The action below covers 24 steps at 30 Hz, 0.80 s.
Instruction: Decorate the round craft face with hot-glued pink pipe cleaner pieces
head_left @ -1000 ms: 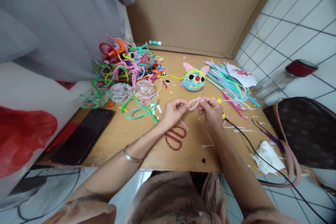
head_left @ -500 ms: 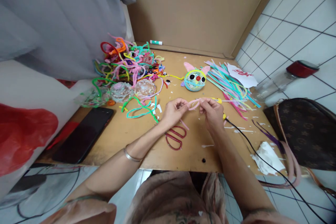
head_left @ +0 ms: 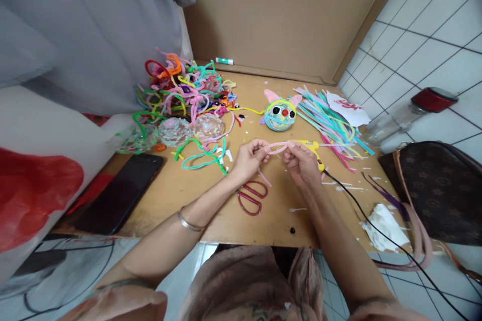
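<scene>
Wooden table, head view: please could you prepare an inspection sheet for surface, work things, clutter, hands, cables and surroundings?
Surface: brown wooden tabletop, with white streaks at right.
Work things: looped pale-pink fuzzy strip, between the hands; yellow plastic glue gun, partly hidden by the right hand; red-handled scissors, on the tabletop; clear round ball with pink ears, beyond the hands.
Clutter: heap of multicoloured fuzzy strips, at left; black rectangular phone, at left; crumpled white paper, at right.
Hands: left hand and right hand both pinch the looped strip.
Cables: black cable, from the glue gun over the front right.
Surroundings: brown cardboard panel, behind; grey cloth, left; white tiled wall, right.
</scene>
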Motion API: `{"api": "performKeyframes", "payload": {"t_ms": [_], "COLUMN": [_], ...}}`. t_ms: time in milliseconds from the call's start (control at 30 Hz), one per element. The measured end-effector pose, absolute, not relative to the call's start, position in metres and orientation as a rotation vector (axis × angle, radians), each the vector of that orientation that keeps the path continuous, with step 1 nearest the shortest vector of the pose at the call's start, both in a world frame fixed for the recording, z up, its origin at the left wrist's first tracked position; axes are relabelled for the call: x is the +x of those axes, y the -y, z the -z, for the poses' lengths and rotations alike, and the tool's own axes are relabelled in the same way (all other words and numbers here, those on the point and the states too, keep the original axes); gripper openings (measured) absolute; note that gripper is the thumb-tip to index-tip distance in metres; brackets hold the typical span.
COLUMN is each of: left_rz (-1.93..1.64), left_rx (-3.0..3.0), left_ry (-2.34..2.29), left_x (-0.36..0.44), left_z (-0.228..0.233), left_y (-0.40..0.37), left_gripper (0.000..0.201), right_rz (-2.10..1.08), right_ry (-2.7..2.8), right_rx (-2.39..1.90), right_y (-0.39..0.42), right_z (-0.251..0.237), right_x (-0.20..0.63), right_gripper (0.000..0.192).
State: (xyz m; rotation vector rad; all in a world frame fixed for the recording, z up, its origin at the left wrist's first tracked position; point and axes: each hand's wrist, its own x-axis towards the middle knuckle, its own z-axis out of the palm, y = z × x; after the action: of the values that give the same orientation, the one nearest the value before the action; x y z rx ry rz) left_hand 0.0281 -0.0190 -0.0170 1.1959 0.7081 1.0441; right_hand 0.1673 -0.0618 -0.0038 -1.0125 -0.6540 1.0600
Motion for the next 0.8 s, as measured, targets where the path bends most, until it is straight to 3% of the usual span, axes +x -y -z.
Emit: {"api": "performKeyframes", "payload": {"t_ms": [333, 800], "left_rz": [-1.090, -1.152], "left_rx": [1.172, 1.117], "left_ry": [-0.736, -0.757], "left_x": [0.0268, 0.0256], "left_z": [0.0166, 0.0163], "left_y": [0.0163, 0.0147], "left_gripper": [0.026, 0.028], "right_rz": [-1.229, -1.149], "right_ry": [0.606, 0.636], "right_rx": [-0.986, -1.072], "right_y": [0.0645, 0.0663], "right_z": [0.0008, -0.0016], "right_x": [0.1661, 0.1622], "right_gripper": [0.032, 0.031]}}
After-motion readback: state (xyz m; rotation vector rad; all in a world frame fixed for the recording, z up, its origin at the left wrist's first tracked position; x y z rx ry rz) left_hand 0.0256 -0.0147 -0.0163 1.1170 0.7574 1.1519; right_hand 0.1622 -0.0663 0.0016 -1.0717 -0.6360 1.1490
